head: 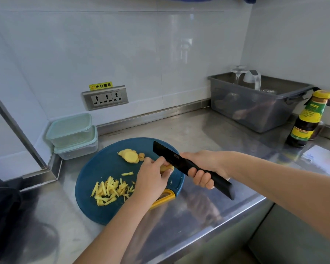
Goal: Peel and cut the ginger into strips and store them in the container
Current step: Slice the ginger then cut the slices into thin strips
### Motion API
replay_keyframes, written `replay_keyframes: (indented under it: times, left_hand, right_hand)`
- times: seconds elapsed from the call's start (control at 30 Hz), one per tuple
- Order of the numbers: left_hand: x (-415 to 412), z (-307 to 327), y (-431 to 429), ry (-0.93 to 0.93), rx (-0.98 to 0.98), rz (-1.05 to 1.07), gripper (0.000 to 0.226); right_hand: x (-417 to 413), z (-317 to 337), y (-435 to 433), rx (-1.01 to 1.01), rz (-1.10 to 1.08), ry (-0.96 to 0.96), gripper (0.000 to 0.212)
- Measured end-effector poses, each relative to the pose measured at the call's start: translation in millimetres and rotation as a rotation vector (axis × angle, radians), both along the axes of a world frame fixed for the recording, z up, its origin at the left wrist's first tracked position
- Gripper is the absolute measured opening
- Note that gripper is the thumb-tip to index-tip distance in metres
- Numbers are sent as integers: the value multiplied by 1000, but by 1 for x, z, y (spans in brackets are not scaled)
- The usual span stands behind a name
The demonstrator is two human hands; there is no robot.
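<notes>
The right hand (202,168) grips a black knife (181,164). The left hand (152,178) pinches a yellow ginger piece (165,168) near the right edge of the round blue cutting board (95,166). Cut ginger strips (111,190) lie near its front edge.

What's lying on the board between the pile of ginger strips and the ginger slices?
In the head view, one stray strip lies between the strip pile and the ginger slices; otherwise the blue cutting board there is bare.

So the board (95,168) is deep teal-blue with a yellow handle tab (168,196), the ginger (130,155) is pale yellow, and the knife (166,152) is solid black all over. The tubs (71,128) have minty green lids, the bin (255,109) is smoky grey, and the sauce bottle (309,119) is dark brown with a yellow-green label.
</notes>
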State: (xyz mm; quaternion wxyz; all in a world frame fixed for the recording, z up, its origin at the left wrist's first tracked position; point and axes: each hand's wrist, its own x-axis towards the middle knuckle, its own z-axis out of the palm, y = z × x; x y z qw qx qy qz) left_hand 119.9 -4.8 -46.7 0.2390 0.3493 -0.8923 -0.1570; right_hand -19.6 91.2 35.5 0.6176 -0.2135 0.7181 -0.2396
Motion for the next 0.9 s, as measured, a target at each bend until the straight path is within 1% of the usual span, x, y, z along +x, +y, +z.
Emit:
replay_keyframes:
  times: [0.33, 0.67, 0.8, 0.9]
  left_hand:
    - [-1, 0, 0, 21, -7, -8, 21]
    - [-3, 0, -1, 24, -5, -9, 17]
    - [-2, -2, 0, 12, -4, 7, 18]
    - [0, -2, 2, 23, 15, 5, 18]
  right_hand:
    - [8, -7, -4, 24, -27, 66, 67]
    - [17, -19, -14, 18, -69, 119, 65]
    - [27, -26, -19, -14, -110, 141, 65]
    - [29, -29, -23, -46, -134, 121, 66]
